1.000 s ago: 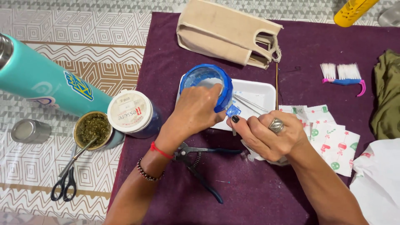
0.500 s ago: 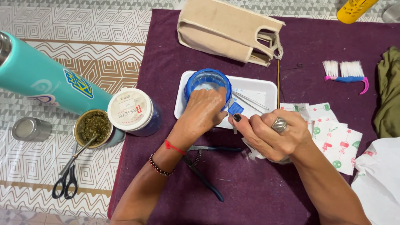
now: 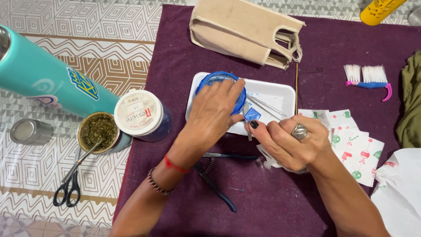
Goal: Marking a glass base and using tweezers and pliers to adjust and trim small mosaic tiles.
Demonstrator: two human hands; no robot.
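My left hand (image 3: 217,112) lies over a round blue plastic container (image 3: 215,79) that stands in a white rectangular tray (image 3: 280,94); the fingers wrap its right side. My right hand (image 3: 291,142), with a silver ring and dark nails, pinches a small shiny blue square piece (image 3: 252,115) at the tray's front edge, and some crumpled white tissue shows under its palm. Thin metal tools (image 3: 267,105) lie in the tray beside the container. Dark-handled pliers (image 3: 217,175) lie on the purple cloth (image 3: 272,197) under my left wrist.
A beige cloth pouch (image 3: 245,30) lies behind the tray. Left of the cloth stand a teal flask (image 3: 48,79), a white-lidded jar (image 3: 139,115), a cup of green herb with a straw (image 3: 97,131), a metal cap (image 3: 26,131) and scissors (image 3: 68,188). Patterned paper squares (image 3: 355,147) and a brush (image 3: 368,79) lie on the right.
My left hand has lowered the blue container into the tray and now covers it from above. My right hand keeps the blue piece pinched, almost in the same place.
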